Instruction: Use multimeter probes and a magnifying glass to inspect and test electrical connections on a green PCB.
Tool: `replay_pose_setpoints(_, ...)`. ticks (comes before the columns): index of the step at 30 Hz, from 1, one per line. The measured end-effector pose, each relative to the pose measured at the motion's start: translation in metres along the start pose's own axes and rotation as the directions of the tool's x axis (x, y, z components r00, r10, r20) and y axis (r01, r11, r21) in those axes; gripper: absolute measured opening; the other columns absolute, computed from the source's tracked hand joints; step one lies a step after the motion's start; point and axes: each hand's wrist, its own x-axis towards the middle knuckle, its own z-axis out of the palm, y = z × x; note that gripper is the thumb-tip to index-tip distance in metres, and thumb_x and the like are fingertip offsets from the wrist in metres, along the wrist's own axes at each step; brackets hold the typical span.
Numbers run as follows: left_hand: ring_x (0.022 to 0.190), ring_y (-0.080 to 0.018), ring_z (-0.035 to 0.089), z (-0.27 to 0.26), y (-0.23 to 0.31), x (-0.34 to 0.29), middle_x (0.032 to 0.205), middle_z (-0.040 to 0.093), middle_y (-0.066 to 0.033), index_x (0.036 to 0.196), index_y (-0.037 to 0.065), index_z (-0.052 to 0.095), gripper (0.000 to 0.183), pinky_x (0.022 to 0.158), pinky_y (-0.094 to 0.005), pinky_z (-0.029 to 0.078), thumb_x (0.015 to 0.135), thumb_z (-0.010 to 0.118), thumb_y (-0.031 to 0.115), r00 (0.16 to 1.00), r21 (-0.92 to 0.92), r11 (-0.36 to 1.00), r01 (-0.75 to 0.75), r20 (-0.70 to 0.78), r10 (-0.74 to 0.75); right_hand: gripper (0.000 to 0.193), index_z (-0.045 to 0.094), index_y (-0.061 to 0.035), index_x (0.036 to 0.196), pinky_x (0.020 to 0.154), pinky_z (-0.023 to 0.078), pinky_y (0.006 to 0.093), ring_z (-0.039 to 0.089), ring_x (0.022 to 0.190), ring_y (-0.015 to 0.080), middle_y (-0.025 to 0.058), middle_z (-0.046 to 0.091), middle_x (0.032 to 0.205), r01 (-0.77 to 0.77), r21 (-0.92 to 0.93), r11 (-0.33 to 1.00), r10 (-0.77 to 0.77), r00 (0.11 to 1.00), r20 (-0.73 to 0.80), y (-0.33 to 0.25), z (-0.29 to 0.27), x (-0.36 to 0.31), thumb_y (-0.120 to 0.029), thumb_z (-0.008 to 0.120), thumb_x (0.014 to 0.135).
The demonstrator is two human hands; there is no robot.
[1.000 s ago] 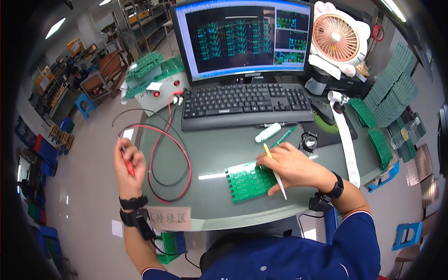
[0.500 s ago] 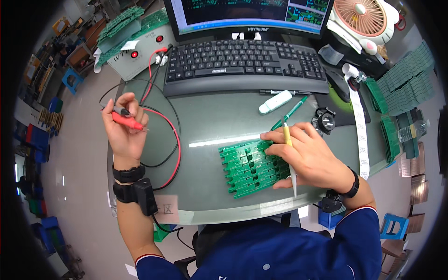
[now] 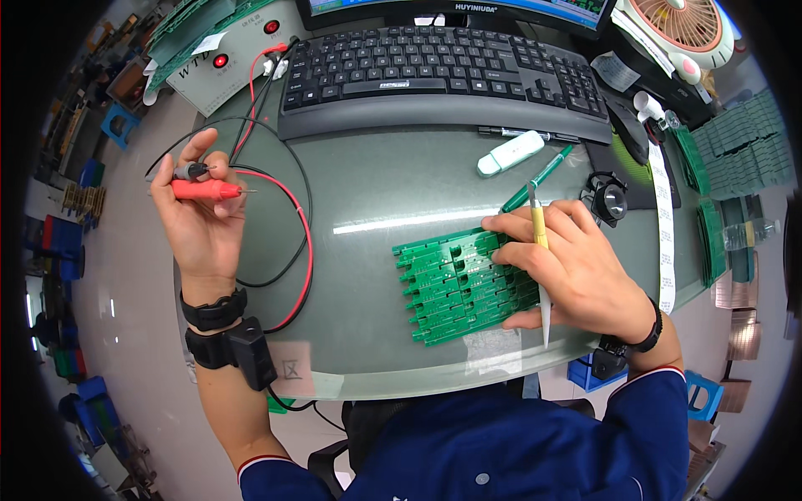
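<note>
My left hand is raised over the left of the desk, palm up, with curled fingers around a red test probe and a black test probe. Both metal tips point right, side by side, touching nothing. A green circuit board panel, with rows of small boards and dark slots, lies in front of me. My right hand rests on its right part, thumb on the near edge and fingers along the far side. A slim yellow-and-white pen-shaped tool is tucked between those fingers, and covers none of the panel's left part.
Beyond the panel lie a green pen, a white marker-like stick and a black magnifier loupe. A keyboard spans the back. Probe cables loop beside my left hand. Paper tape and stacked green boards stand right.
The view has shifted, so the keyboard sits higher. My left hand has turned the probes from slanting downward to nearly level. My right hand stays on the panel with the tool.
</note>
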Motion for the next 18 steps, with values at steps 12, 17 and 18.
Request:
replay_pose_setpoints(12, 0.057, -0.0116, 0.039, 0.02, -0.012, -0.013, 0.076, 0.048, -0.007, 0.103, -0.001, 0.057, 0.043, 0.055, -0.0273, 0.037, 0.102, 0.036, 0.036, 0.91, -0.232, 0.937, 0.26, 0.383, -0.158, 0.065, 0.057, -0.0055, 0.113, 0.092, 0.042, 0.0443, 0.059, 0.109, 0.0272, 0.0097, 0.061, 0.121, -0.017, 0.055, 0.998, 0.019, 0.999, -0.039, 0.003, -0.019, 0.001, -0.053, 0.072, 0.072)
replay_pose_setpoints(17, 0.083, -0.0346, 0.067, 0.056, -0.014, -0.033, 0.089, 0.065, -0.0234, 0.087, -0.006, 0.071, 0.07, 0.075, -0.0412, 0.054, 0.099, 0.025, 0.046, 0.56, 0.488, 0.872, 0.044, 0.711, -0.426, 0.054, 0.058, -0.0035, 0.112, 0.073, 0.051, 0.0341, 0.067, 0.08, 0.0264, 0.0135, 0.066, 0.099, -0.124, 0.575, 0.809, 0.158, 0.987, -0.009, 0.008, -0.02, 0.012, -0.049, 0.067, 0.084)
replay_pose_setpoints(18, 0.102, -0.04, 0.064, 0.061, -0.015, -0.037, 0.101, 0.067, -0.0251, 0.094, -0.004, 0.073, 0.071, 0.095, -0.0464, 0.047, 0.098, 0.025, 0.048, 0.455, 0.537, 0.841, 0.06, 0.736, -0.502, 0.047, 0.059, -0.0034, 0.111, 0.071, 0.051, 0.034, 0.067, 0.081, 0.0266, 0.0129, 0.066, 0.097, -0.129, 0.635, 0.762, 0.172, 0.985, -0.006, 0.006, -0.017, 0.018, -0.043, 0.066, 0.087)
